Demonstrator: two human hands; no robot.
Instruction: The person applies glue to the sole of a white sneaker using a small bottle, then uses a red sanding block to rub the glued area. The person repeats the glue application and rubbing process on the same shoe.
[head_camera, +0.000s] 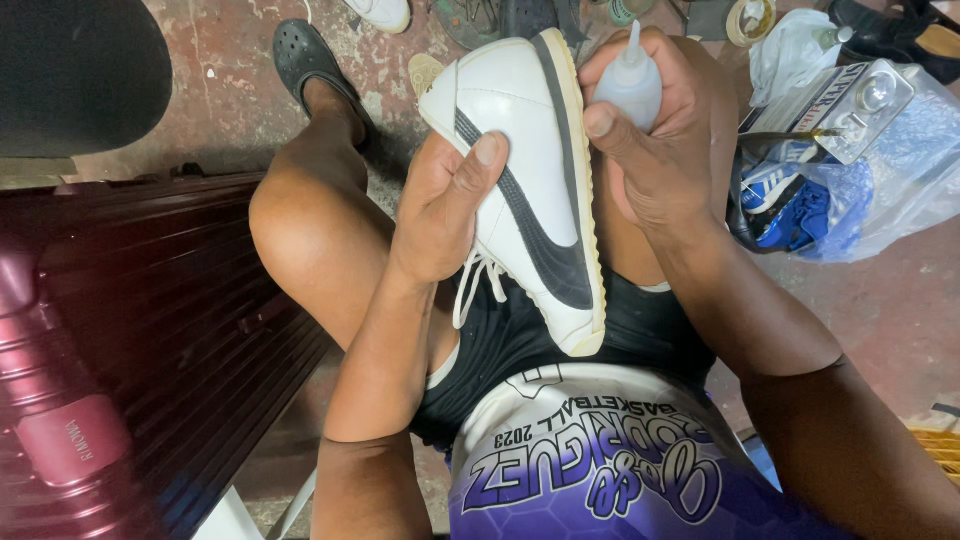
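Observation:
My left hand grips a white sneaker with a black curved stripe and a yellowed sole, held on its side over my lap. White laces hang from it below my palm. My right hand is closed around a small translucent squeeze bottle with a pointed nozzle aimed upward, right beside the sneaker's sole edge.
A dark red ribbed bench or case fills the left. My foot in a black clog rests on the worn red floor. To the right lie a clear plastic bag with a blue-and-white shoe, a box and white cloth.

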